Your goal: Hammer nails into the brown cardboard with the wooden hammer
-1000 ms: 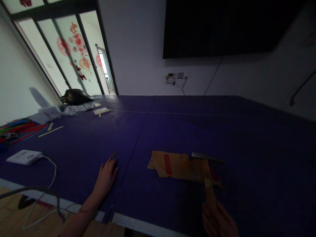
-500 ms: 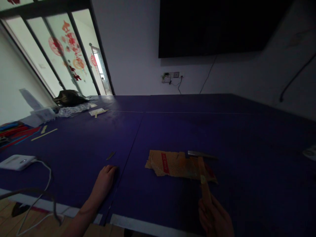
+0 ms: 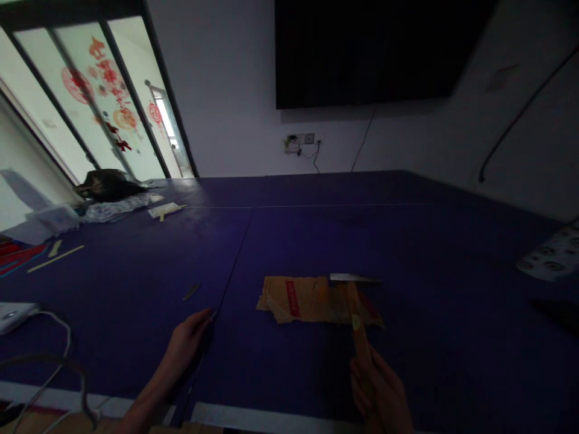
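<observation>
A hammer (image 3: 357, 322) with a wooden handle and a narrow metal head is gripped in my right hand (image 3: 382, 389). Its head lies over the right part of a torn piece of brown cardboard (image 3: 312, 299) with a red printed band; whether it touches is unclear. My left hand (image 3: 186, 340) is closed near the seam of the dark blue tabletop, left of the cardboard. Between its fingertips shows a small shiny metal piece (image 3: 212, 314), too small to name exactly. Just beyond that hand lies a thin, pointed metal blade-like piece (image 3: 192, 291).
At the left edge sit a white device (image 3: 17, 314) and its white cable (image 3: 67, 337). Tape strips (image 3: 55, 259), red strips (image 3: 20, 258), papers (image 3: 165, 210) and a dark bag (image 3: 108, 184) lie farther back. A patterned object (image 3: 549, 256) stands at right.
The view has turned slightly right, shifting everything leftward. A small shiny piece now shows at my left fingertips. My right hand still holds the hammer over the cardboard.
</observation>
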A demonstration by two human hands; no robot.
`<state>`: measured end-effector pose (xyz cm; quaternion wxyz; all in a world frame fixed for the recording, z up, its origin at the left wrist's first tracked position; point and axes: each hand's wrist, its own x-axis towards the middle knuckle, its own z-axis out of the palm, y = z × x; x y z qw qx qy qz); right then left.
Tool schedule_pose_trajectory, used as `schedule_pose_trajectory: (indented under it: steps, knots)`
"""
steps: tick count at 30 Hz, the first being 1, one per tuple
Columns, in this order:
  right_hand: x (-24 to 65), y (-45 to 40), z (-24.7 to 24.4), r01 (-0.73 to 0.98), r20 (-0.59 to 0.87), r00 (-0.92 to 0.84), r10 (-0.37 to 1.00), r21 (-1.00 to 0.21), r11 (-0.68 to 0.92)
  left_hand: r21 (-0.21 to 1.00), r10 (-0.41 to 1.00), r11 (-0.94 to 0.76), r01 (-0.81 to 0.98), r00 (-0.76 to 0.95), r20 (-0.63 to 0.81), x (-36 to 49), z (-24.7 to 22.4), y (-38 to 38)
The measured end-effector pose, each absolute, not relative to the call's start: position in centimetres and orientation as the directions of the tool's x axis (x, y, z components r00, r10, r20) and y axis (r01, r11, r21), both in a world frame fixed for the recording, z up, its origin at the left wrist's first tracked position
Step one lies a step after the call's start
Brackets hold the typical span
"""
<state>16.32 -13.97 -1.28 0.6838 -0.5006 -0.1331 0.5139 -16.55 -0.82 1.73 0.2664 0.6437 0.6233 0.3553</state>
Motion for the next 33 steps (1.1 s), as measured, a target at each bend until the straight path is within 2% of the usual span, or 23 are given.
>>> schedule_pose_trajectory:
  steps: [2,4,7,10,13,16,21,27,33]
  knots:
    - [16.2,-14.0,-1.0,-0.558,-0.334,0.435,0.836,-0.829,-0.041,0.900,1.000,0.024,0.436,0.002,-0.027,-15.6,3.1,-1.2]
    - [16.1,-14.0,-0.8,-0.555,-0.338,0.429,0.838,-0.830,-0.050,0.961,0.988,0.100,0.257,0.085,-0.126,-14.6,4.5,-1.5]
    - [16.3,-13.9,-1.1,-0.564,-0.339,0.422,0.841,-0.825,-0.050,0.987,0.981,0.101,0.128,0.150,-0.120,-13.2,5.8,-1.6]
    - [16.7,-13.8,-1.7,-0.570,-0.338,0.389,0.857,-0.819,-0.065,0.990,0.984,-0.042,0.132,0.179,0.018,-11.5,6.4,-0.9]
    - [16.7,-13.7,-2.1,-0.560,-0.318,0.403,0.858,-0.828,-0.044,0.982,0.950,-0.142,0.126,0.297,0.099,-9.4,6.7,-0.1]
    - [16.5,-13.7,-1.8,-0.530,-0.284,0.430,0.857,-0.848,-0.015,0.976,0.920,-0.170,0.139,0.377,0.106,-7.2,6.9,0.8]
    - [15.9,-13.6,-0.9,-0.480,-0.298,0.429,0.853,-0.875,-0.064,0.947,0.912,-0.257,0.195,0.374,0.170,-3.1,6.1,3.2]
    - [15.2,-13.4,-0.3,-0.502,-0.325,0.459,0.827,-0.863,-0.060,0.952,0.919,-0.224,0.211,0.370,0.134,2.3,3.8,6.0]
    - [14.8,-13.2,-0.2,-0.431,-0.315,0.477,0.821,-0.898,-0.094,0.867,0.879,-0.347,0.359,0.448,0.166,5.0,2.1,6.4]
